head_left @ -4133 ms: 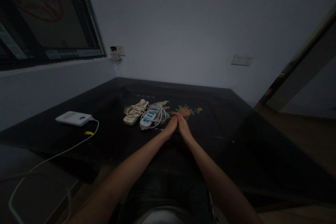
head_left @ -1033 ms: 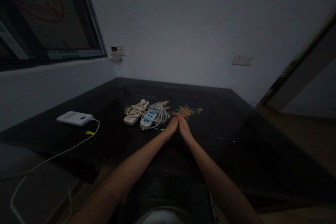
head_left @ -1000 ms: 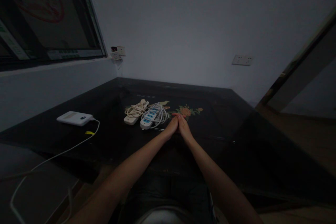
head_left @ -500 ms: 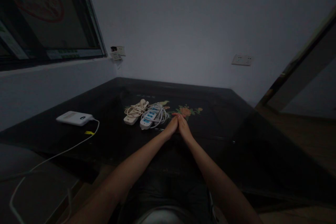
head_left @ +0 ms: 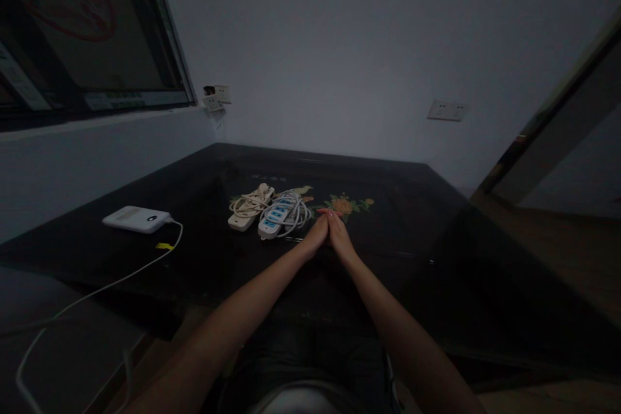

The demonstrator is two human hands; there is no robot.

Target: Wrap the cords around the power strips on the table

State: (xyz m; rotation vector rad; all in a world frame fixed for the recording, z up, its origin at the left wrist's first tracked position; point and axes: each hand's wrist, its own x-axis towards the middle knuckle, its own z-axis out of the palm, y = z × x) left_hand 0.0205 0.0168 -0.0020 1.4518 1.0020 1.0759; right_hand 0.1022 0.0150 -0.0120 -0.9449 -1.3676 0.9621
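Note:
My left hand [head_left: 317, 231] and my right hand [head_left: 338, 233] meet at the fingers over the dark table, on the edge of its printed flower. Their fingers look stretched out and laid over each other, though the dim light blurs them; I see nothing held. Just left of my left hand lies a white power strip [head_left: 275, 218] with blue sockets, its grey cord coiled around it. Beside that rests a cream power strip [head_left: 240, 223], with its own cord and plug [head_left: 262, 188] bundled on top.
A white power bank [head_left: 136, 219] lies at the table's left, a white cable [head_left: 116, 281] running from it over the edge. Near it is a yellow tag [head_left: 165, 246]. Wall sockets [head_left: 446, 110] sit behind the black table [head_left: 369, 171]. A window [head_left: 97, 32] is at left.

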